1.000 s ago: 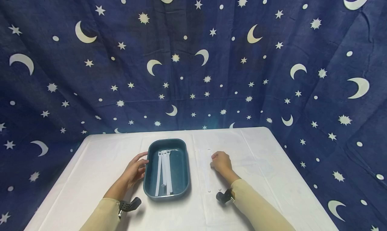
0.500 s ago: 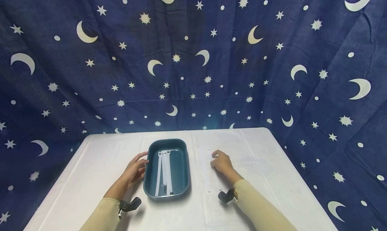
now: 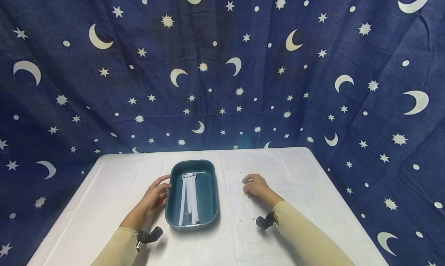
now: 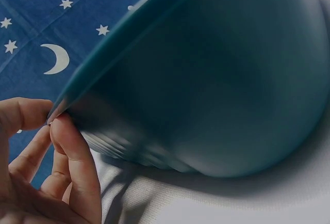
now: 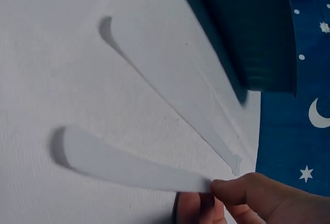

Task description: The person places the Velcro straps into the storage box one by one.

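Note:
A deep teal plastic tub [image 3: 208, 219] stands left of centre on the table, holding several flat white straps [image 3: 194, 204] with slotted heads. My left hand [image 3: 153, 196] pinches the tub's rim between thumb and fingers, plainest in the left wrist view. Right of the tub, one white strap [image 5: 170, 97] lies flat on the cloth, its slotted end pointing away from me. Beside it, my right hand [image 3: 256, 185] pinches another white strap [image 5: 124, 162] near its far end, between thumb and fingers. The slotted head of that strap is hidden by the hand.
White cloth [image 3: 264, 246] covers the table, and pale straps hardly stand out against it in the head view. A dark blue curtain [image 3: 222, 84] with moons and stars hangs behind and at the sides. Black wrist cameras [image 3: 149, 235] jut from both wrists.
My right wrist and forearm have shifted a little to the right, with the hand staying over the strap. The left hand and the tub have stayed put.

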